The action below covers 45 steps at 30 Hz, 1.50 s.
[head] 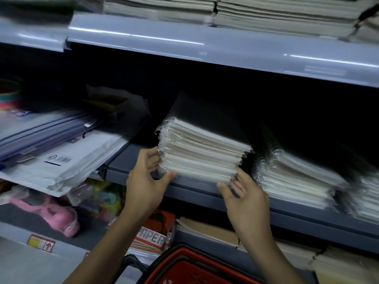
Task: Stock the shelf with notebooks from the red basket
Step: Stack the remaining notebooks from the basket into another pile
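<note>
**A:** Entry, head view. You have the stack of notebooks [202, 152] sitting on the middle shelf [205, 193], its front corner overhanging the lip slightly. Why hold it from both sides?

**B:** My reading: the stack is many shrink-wrapped books, slippery against each other. Bracketing both ends lets you square it and slide it back as one block.

**A:** Hand states?

**B:** Your left hand [146, 181] is on the stack's left end, fingers loosely curved against the wrap, thumb pressing the lower front edge. It cups rather than clamps. Your right hand [244, 193] is at the right front corner, fingers nearly straight, tips touching the wrap; it holds nothing.

**A:** Position relative to the hands?

**B:** The stack lies between them and just beyond, higher in frame. To its right, a neighbouring stack [295, 173] stands close, with a narrow dark gap where your right fingers go.

**A:** And the source?

**B:** The red basket [184, 265] is below your forearms, at the bottom edge. Its contents cannot be made out.

**A:** Risk?

**B:** Judgement only: the top books may skew if you push unevenly.
</note>
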Motion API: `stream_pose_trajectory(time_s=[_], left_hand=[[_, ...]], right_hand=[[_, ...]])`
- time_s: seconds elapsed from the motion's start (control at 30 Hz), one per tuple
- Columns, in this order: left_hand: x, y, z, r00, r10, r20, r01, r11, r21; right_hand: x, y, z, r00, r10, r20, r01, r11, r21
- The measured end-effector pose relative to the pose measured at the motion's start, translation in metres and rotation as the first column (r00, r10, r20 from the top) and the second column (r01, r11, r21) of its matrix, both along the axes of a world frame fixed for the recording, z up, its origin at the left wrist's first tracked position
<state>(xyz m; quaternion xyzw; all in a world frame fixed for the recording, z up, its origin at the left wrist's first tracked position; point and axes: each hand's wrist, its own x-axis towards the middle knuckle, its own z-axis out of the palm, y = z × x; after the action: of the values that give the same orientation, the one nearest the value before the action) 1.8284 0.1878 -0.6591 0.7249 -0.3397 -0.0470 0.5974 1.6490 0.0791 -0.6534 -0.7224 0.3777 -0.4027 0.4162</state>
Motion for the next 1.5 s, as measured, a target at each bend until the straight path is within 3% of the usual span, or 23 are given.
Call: stream_pose_trajectory(time_s=[0.17, 0.3, 0.47, 0.6, 0.73, 0.83, 1.03, 1.27, 1.5], left_hand=[[0.004, 0.001, 0.017, 0.998, -0.044, -0.041, 0.042, 0.998, -0.045], [-0.008, -0.011, 0.043, 0.999, -0.026, -0.044, 0.017, 0.982, -0.187], [-0.003, -0.026, 0.052, 0.992, 0.062, -0.113, -0.089, 0.963, -0.255], [-0.001, -0.028, 0.046, 0.991, 0.035, -0.128, -0.067, 0.965, -0.254], [0.0, -0.012, 0.015, 0.984, 0.037, -0.176, -0.072, 0.977, -0.199], [-0.003, -0.007, 0.006, 0.985, -0.013, -0.171, -0.005, 0.994, -0.108], [0.014, -0.008, 0.005, 0.988, 0.011, -0.156, -0.026, 0.995, -0.098], [0.009, -0.007, 0.007, 0.976, -0.079, -0.202, 0.057, 0.992, -0.11], [-0.005, -0.015, 0.012, 0.995, 0.035, -0.096, -0.044, 0.995, -0.095]], right_hand=[[0.011, 0.007, 0.015, 0.986, -0.047, 0.16, 0.046, 0.999, 0.006], [0.022, 0.001, 0.025, 0.937, -0.138, 0.322, 0.124, 0.99, 0.064], [0.028, -0.007, 0.027, 0.922, -0.115, 0.37, 0.141, 0.989, -0.042], [0.027, -0.014, 0.018, 0.937, -0.109, 0.332, 0.129, 0.991, -0.039], [0.022, -0.019, 0.006, 0.999, -0.025, -0.03, 0.024, 0.999, -0.038], [0.014, -0.022, 0.008, 0.999, 0.022, 0.037, -0.022, 1.0, 0.017], [0.007, -0.016, -0.001, 0.999, 0.014, 0.05, -0.015, 1.0, 0.014], [0.005, -0.01, -0.006, 0.989, 0.008, 0.147, -0.021, 0.996, 0.091], [0.023, -0.011, -0.006, 0.972, -0.183, 0.146, 0.187, 0.982, -0.01]])
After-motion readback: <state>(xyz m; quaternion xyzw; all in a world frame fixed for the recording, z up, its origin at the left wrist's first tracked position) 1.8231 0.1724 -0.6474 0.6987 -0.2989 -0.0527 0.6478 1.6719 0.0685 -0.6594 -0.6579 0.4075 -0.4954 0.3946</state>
